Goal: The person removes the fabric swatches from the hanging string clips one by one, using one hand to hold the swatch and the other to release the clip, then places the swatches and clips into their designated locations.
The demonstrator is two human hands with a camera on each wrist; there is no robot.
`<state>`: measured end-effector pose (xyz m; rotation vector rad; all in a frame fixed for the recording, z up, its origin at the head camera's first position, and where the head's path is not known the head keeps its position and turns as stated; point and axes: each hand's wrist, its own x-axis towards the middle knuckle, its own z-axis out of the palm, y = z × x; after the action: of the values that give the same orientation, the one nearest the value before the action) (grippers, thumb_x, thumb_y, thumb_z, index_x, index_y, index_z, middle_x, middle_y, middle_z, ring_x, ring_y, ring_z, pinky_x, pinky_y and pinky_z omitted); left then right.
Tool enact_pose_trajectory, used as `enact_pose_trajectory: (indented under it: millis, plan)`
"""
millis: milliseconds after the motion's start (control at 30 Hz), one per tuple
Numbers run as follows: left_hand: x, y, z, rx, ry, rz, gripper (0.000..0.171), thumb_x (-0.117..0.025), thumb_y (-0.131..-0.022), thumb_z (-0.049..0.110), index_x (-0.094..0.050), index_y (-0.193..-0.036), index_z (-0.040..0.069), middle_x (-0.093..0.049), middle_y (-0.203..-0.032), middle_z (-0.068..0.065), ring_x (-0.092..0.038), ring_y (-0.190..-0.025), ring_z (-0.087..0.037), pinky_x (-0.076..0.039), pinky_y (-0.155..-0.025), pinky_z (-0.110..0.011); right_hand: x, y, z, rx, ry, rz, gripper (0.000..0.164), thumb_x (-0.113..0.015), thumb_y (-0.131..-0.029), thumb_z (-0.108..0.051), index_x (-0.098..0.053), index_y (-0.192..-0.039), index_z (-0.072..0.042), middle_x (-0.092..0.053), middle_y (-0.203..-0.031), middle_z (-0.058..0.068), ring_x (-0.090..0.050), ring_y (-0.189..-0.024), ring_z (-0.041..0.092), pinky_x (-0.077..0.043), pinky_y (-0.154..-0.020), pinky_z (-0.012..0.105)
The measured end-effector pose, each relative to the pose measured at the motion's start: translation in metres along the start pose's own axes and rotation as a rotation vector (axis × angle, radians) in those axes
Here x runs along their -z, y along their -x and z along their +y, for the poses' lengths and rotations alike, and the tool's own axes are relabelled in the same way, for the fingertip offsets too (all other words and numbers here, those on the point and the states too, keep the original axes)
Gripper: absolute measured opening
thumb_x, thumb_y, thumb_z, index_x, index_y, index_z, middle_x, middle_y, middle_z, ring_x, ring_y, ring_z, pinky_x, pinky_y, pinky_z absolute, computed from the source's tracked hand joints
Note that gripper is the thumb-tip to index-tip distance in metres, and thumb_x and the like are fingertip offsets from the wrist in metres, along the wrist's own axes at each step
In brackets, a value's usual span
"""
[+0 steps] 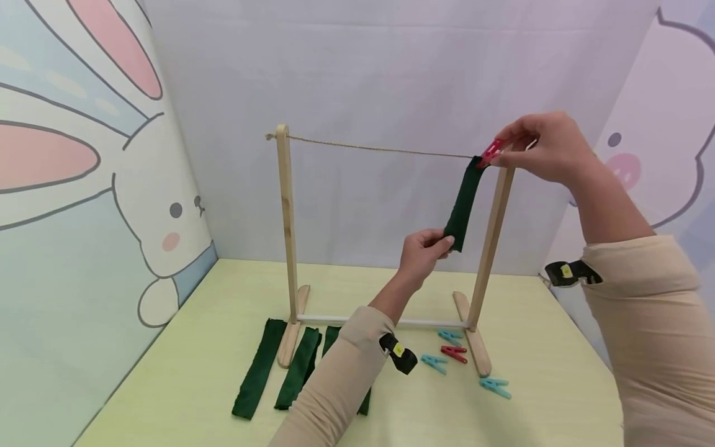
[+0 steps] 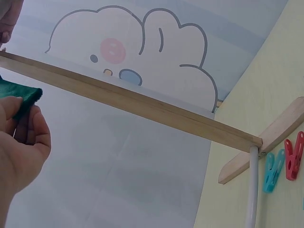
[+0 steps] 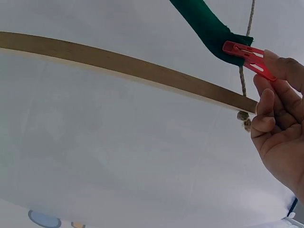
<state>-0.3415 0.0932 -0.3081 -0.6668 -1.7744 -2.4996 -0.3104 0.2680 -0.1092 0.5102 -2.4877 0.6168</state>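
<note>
A strip of dark green cloth (image 1: 466, 202) hangs by its upper end at the rope (image 1: 380, 148), near the right post. My right hand (image 1: 550, 149) pinches a red clothespin (image 3: 244, 54) by its handles. In the right wrist view the clothespin's jaws lie over the cloth's top edge at the rope. Lower down, my left hand (image 1: 422, 253) holds the strip's bottom end between thumb and fingers. That same end of cloth shows at the left edge of the left wrist view, beside the left hand (image 2: 23, 142).
A wooden frame with a left post (image 1: 287, 230), a right post (image 1: 491, 242) and a white bottom bar (image 1: 430, 323) stands on the table. More green strips (image 1: 259, 369) lie at front left, partly behind my left sleeve. Several clothespins, blue (image 1: 494, 386) and red (image 1: 454, 353), lie at right.
</note>
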Motion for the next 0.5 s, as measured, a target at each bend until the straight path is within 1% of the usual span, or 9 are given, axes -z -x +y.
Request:
enact_pose_trajectory:
  millis: [167, 333, 400, 500]
  plan:
    - [0.0001, 0.0001, 0.0002, 0.004, 0.017, 0.013, 0.018, -0.068, -0.084, 0.000, -0.065, -0.098, -0.010, -0.062, -0.079, -0.005, -0.061, -0.066, -0.012, -0.053, -0.068, -0.029, -0.0038, 0.0023, 0.0040, -0.022, -0.027, 0.024, 0.030, -0.073, -0.082, -0.017, -0.066, -0.104, 0.002, -0.061, -0.081, 0.010, -0.051, -0.070, 0.018, -0.041, -0.056, 0.016]
    - [0.0013, 0.0003, -0.0001, 0.011, 0.017, 0.020, 0.020, -0.068, -0.083, 0.000, -0.066, -0.099, -0.010, -0.062, -0.079, -0.005, -0.061, -0.065, -0.011, -0.053, -0.068, -0.028, -0.0053, 0.0027, 0.0073, -0.035, -0.040, 0.040, 0.028, -0.072, -0.083, -0.016, -0.066, -0.103, 0.002, -0.062, -0.080, 0.006, -0.051, -0.068, 0.018, -0.041, -0.057, 0.015]
    - [0.0016, 0.0006, -0.0005, 0.013, 0.023, 0.024, 0.020, -0.068, -0.083, 0.000, -0.066, -0.100, -0.010, -0.062, -0.080, -0.005, -0.061, -0.065, -0.011, -0.053, -0.068, -0.029, -0.0054, 0.0035, 0.0086, -0.042, -0.041, 0.058, 0.028, -0.071, -0.083, -0.016, -0.066, -0.104, 0.002, -0.062, -0.078, 0.003, -0.050, -0.067, 0.018, -0.041, -0.056, 0.014]
    - [0.0016, 0.0021, -0.0001, 0.015, 0.032, 0.028, 0.019, -0.068, -0.083, -0.001, -0.066, -0.100, -0.010, -0.063, -0.080, -0.006, -0.062, -0.065, -0.011, -0.053, -0.068, -0.029, -0.0060, 0.0049, 0.0105, -0.058, -0.059, 0.108, 0.029, -0.071, -0.083, -0.018, -0.067, -0.103, 0.002, -0.060, -0.075, -0.003, -0.048, -0.066, 0.018, -0.039, -0.054, 0.016]
